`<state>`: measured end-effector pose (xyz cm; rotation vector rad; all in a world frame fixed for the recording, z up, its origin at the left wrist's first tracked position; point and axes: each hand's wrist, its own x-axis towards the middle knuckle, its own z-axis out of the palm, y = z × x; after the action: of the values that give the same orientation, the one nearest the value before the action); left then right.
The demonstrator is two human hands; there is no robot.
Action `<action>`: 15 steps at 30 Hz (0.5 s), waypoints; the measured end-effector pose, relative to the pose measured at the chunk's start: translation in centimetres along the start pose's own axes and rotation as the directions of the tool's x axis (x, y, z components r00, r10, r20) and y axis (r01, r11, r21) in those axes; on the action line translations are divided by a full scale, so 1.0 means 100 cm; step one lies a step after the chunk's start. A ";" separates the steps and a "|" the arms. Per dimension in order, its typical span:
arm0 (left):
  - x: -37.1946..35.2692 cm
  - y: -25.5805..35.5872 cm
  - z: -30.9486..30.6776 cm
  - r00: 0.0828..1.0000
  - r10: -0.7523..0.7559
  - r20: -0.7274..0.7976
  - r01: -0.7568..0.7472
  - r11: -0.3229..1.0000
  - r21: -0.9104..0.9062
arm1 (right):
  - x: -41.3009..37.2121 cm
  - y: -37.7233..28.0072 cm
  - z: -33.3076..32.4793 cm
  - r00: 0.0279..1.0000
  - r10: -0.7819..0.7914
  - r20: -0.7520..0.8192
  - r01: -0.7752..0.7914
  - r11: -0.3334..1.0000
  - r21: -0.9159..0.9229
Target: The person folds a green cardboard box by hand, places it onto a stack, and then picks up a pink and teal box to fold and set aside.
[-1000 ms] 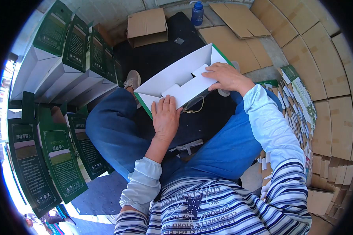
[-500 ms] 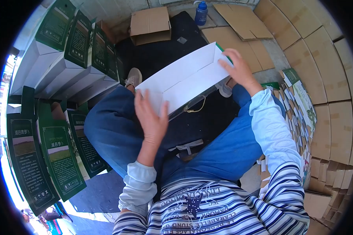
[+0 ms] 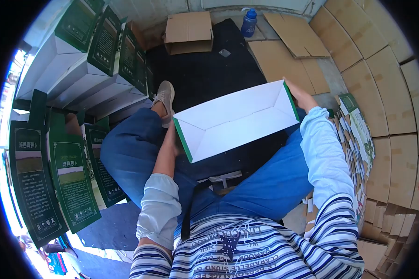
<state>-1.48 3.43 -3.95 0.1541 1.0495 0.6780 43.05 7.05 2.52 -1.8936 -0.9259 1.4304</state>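
A long carton hangs tilted above my lap, its left end lower than its right. The white side with fold lines faces me, and green shows along both short ends. My left hand holds the left end, its fingers mostly hidden behind the carton. At the opposite end my right hand grips the green edge; its fingertips are out of sight.
Green printed cartons stand in rows on the left. A brown box, a blue bottle and flat cardboard lie ahead. Stacked brown cartons and folded green-white cartons line the right.
The carton has come lower and nearer to me, and its white side has turned more upward. My hands have shifted from its inner faces to the outside of its two ends.
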 end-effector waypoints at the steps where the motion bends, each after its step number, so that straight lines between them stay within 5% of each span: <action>1: -0.005 0.003 0.003 0.999 0.033 0.026 -0.033 0.999 0.001 | 0.008 0.008 -0.007 0.999 -0.021 0.036 0.018 0.996 0.083; 3: -0.013 0.006 0.007 0.992 0.099 0.078 -0.099 0.995 -0.002 | -0.009 -0.014 -0.014 0.997 -0.045 0.058 0.033 0.982 0.188; 5: -0.025 0.010 0.016 0.924 0.308 0.228 -0.336 0.937 0.093 | -0.045 -0.035 -0.023 0.987 -0.152 0.045 0.133 0.949 0.286; 6: -0.031 0.013 0.021 0.864 0.398 0.308 -0.451 0.884 0.125 | -0.062 -0.045 -0.019 0.945 -0.323 0.055 0.286 0.895 0.342; 9: -0.044 0.022 0.029 0.758 0.614 0.218 -0.645 0.755 0.116 | -0.057 -0.037 -0.039 0.967 -0.236 0.091 0.195 0.924 0.328; 13: -0.052 0.022 0.040 0.795 0.603 0.061 -0.601 0.772 0.206 | -0.045 -0.016 -0.026 0.993 -0.097 0.060 0.081 0.970 0.228; 15: -0.049 0.013 0.040 0.806 0.591 -0.026 -0.574 0.792 0.210 | -0.050 -0.002 -0.012 0.987 -0.159 -0.026 0.160 0.957 0.244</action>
<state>-0.27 2.41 2.28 0.6453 1.1617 1.1525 43.22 3.09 5.79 -1.6043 -0.8359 1.3728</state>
